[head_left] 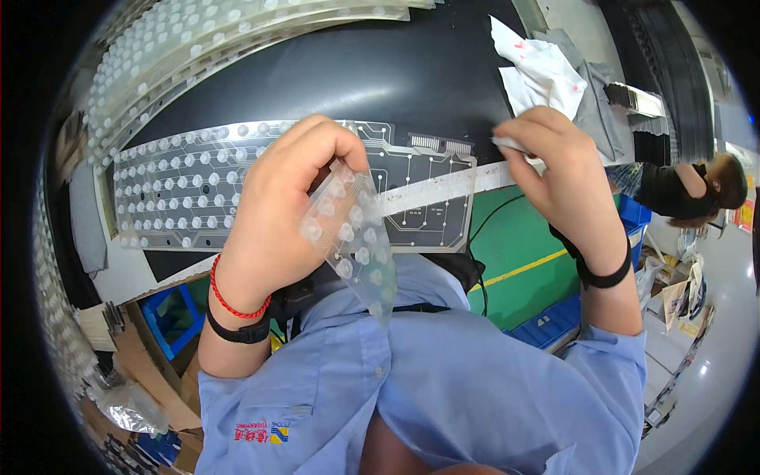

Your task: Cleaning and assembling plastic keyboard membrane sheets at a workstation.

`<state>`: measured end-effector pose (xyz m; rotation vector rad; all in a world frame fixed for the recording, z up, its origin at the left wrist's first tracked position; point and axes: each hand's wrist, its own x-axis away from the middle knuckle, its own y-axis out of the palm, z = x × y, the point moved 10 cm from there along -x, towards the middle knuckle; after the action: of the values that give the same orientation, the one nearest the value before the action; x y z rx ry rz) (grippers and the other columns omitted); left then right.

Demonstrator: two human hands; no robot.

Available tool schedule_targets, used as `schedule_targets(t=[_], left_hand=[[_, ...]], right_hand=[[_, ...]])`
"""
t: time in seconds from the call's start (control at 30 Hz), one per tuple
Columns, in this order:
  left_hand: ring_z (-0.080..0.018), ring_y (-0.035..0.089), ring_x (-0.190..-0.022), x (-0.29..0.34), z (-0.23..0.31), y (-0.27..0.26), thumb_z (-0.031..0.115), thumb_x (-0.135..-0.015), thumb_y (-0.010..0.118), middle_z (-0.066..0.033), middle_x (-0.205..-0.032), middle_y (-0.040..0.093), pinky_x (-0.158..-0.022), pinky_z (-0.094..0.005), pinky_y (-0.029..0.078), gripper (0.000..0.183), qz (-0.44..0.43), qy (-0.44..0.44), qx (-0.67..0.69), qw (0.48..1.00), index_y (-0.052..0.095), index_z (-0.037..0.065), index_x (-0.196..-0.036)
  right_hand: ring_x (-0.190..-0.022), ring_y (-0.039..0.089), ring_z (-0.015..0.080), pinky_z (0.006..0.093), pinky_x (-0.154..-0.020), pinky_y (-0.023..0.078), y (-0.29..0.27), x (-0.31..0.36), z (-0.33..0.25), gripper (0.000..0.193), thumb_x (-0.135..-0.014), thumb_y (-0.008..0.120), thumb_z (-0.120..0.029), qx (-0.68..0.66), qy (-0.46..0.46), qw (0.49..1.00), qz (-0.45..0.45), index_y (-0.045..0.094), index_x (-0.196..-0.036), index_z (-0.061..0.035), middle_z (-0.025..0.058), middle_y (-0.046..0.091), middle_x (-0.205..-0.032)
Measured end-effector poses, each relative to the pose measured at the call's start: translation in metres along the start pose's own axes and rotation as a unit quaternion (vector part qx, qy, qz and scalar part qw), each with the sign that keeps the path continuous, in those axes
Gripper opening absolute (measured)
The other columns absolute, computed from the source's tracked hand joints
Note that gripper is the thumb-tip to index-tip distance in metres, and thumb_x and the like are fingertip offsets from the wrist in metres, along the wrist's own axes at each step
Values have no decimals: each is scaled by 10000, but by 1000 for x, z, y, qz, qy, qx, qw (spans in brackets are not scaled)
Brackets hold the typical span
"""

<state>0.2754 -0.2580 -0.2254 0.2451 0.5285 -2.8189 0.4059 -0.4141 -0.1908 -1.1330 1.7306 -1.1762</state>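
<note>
A clear keyboard membrane [170, 186] with rows of translucent rubber domes and printed circuit lines lies across the table's near edge. My left hand [277, 190] is closed on the dome sheet's right end [360, 237], thumb and fingers pinching it. That end is lifted and folded back, baring the circuit sheet [431, 218] beneath, which has a striped connector tail [439, 144] at its far edge. My right hand [562, 162] is raised to the right of the membrane, apart from it. Its fingertips pinch a small white wad [511, 144] whose kind I cannot make out.
Stacked dome sheets [174, 47] fill the far left of the black tabletop [380, 71]. A crumpled white cloth [542, 75] with red marks lies on grey cloth [598, 111] at the far right. Blue bins [546, 321] stand below on the green floor. A person [681, 190] is at the right.
</note>
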Motion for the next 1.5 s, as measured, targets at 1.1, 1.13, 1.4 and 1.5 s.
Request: schedule_targets(t=[1.1, 1.13, 1.4, 1.5], left_hand=[[-211, 539, -757, 1, -3, 1, -31, -829, 618, -84, -874, 543, -687, -287, 450, 141, -2, -15, 15, 1000, 591, 27, -955], [-212, 537, -754, 1, -3, 1, -36, -827, 617, -83, -872, 541, -684, -287, 449, 143, 1, -12, 15, 1000, 590, 27, -953], [-218, 525, -733, 3, -7, 0, -13, -847, 613, -80, -862, 531, -666, -300, 441, 115, 4, -25, 2, 1000, 591, 27, -953], [-218, 527, -736, 3, -9, 3, 21, -865, 613, -80, -862, 534, -668, -306, 444, 92, 0, -12, 16, 1000, 588, 28, -953]], right_hand=[[-865, 646, 340, 405, -753, 535, 5, 5, -15, 193, -810, 694, 15, -20, 6, 999, -34, 675, -1000, -11, 135, 642, -949], [-856, 652, 335, 400, -750, 536, 3, 12, -5, 182, -812, 695, 15, -12, 34, 997, -67, 678, -991, -11, 134, 647, -954], [-908, 645, 365, 426, -779, 536, 23, -30, -52, 239, -798, 688, 30, -61, -69, 996, 6, 672, -1033, -13, 140, 649, -963], [-901, 643, 375, 432, -782, 536, 6, 4, -15, 234, -784, 693, 39, -3, 13, 996, -90, 684, -1012, -13, 152, 637, -938]])
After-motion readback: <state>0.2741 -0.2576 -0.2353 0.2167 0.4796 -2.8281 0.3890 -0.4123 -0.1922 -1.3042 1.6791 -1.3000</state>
